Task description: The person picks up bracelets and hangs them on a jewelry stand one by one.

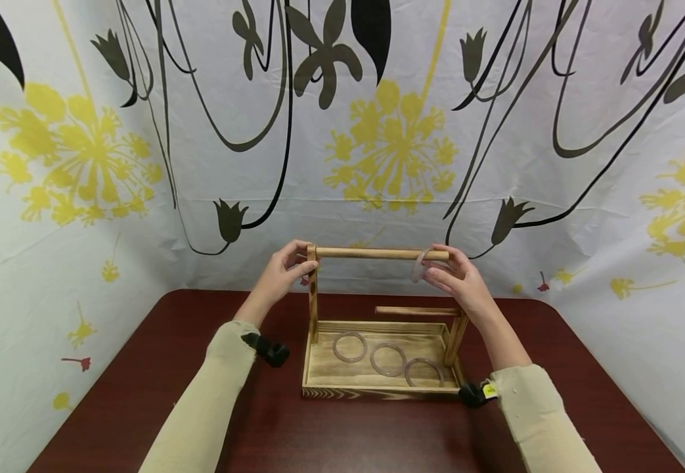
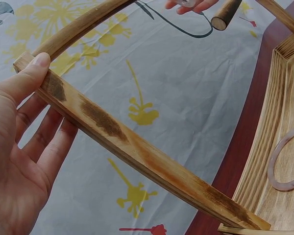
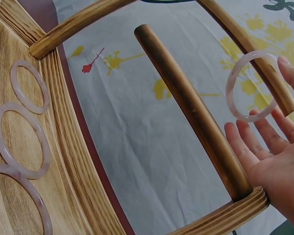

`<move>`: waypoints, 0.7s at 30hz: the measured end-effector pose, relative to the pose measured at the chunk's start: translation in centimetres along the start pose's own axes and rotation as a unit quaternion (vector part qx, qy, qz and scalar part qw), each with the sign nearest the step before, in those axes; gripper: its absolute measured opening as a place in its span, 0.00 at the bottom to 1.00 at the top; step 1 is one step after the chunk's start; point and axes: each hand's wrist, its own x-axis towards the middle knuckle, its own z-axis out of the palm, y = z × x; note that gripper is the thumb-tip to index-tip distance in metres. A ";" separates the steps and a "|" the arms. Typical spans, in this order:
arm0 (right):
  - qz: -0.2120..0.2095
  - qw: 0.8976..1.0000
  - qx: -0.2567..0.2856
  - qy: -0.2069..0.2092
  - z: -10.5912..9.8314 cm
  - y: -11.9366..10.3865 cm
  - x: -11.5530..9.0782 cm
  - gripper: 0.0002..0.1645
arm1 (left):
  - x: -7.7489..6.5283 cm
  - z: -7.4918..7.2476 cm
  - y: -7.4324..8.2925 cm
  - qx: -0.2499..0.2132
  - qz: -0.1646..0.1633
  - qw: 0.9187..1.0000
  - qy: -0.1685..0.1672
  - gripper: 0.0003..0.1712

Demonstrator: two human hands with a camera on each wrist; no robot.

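A small wooden rack [image 1: 312,295] has two round bars at different heights above a shallow tray [image 1: 377,392]. My left hand [image 1: 289,266] grips the top of its left post [image 2: 137,152], thumb on the near face and fingers behind. At the free right end of the upper bar [image 1: 372,253], my right hand [image 1: 457,279] holds a pale, translucent bangle [image 3: 231,88] between thumb and fingers. The bar's end passes through this bangle. Several similar bangles [image 1: 388,374] lie flat on the tray floor.
Lower down, the second bar [image 3: 193,107] points left from the short right post [image 1: 456,338] with its left end free. The rack stands on a dark red table [image 1: 342,433]. Behind it hangs a white cloth [image 1: 342,164] with printed flowers. Black wrist cameras [image 1: 271,351] sit at both sleeves.
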 end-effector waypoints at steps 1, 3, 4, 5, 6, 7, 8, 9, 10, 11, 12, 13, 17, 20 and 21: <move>-0.001 1.000 0.000 0.000 -0.1 0.0 0.0 0.35 | 0.0 0.0 0.0 -0.002 -0.002 1.000 -0.001 0.19; -0.004 1.000 0.000 0.000 -0.1 0.0 -0.1 0.35 | 0.0 0.0 0.1 -0.005 -0.004 1.000 -0.001 0.19; -0.005 1.000 0.000 0.000 -0.2 0.0 -0.1 0.35 | 0.0 0.0 0.1 -0.006 -0.006 1.000 -0.001 0.19; -0.006 1.000 -0.001 0.000 -0.2 0.0 -0.2 0.34 | 0.0 0.0 0.2 -0.007 -0.007 1.000 -0.002 0.19; -0.007 1.000 -0.001 0.001 -0.3 0.0 -0.2 0.34 | 0.0 0.0 0.4 -0.009 -0.009 1.000 -0.002 0.19; -0.007 1.000 -0.001 0.001 -0.3 0.0 -0.2 0.33 | -0.1 0.0 0.6 -0.011 -0.010 1.000 -0.003 0.19; -0.007 1.000 -0.001 0.001 -0.3 0.0 -0.2 0.32 | -0.2 0.1 1.0 -0.012 -0.010 1.000 -0.003 0.19; -0.007 1.000 -0.001 0.001 -0.4 0.0 -0.2 0.32 | -0.4 0.1 1.4 -0.012 -0.011 1.000 -0.004 0.18; -0.008 1.000 -0.001 0.001 -0.4 0.0 -0.3 0.31 | -0.5 0.1 1.8 -0.012 -0.009 1.000 -0.004 0.18; -0.007 1.000 -0.001 0.002 -0.4 0.0 -0.3 0.31 | -0.7 0.2 2.2 -0.012 -0.007 1.000 -0.005 0.18; -0.007 1.000 -0.001 0.003 -0.5 0.0 -0.3 0.31 | -0.8 0.2 2.6 -0.012 -0.006 1.000 -0.005 0.18; -0.008 1.000 -0.001 0.004 -0.5 0.0 -0.3 0.31 | -1.0 0.3 2.9 -0.012 -0.005 1.000 -0.005 0.18; -0.010 1.000 -0.002 0.006 -0.6 0.0 -0.4 0.31 | -1.1 0.3 3.2 -0.012 -0.002 1.000 -0.006 0.18; -0.012 1.000 -0.003 0.006 -0.7 0.0 -0.5 0.31 | -1.0 0.3 3.1 -0.014 -0.001 1.000 -0.007 0.18; -0.012 1.000 -0.002 0.006 -0.8 0.0 -0.5 0.31 | -1.0 0.3 3.1 -0.015 0.000 1.000 -0.007 0.18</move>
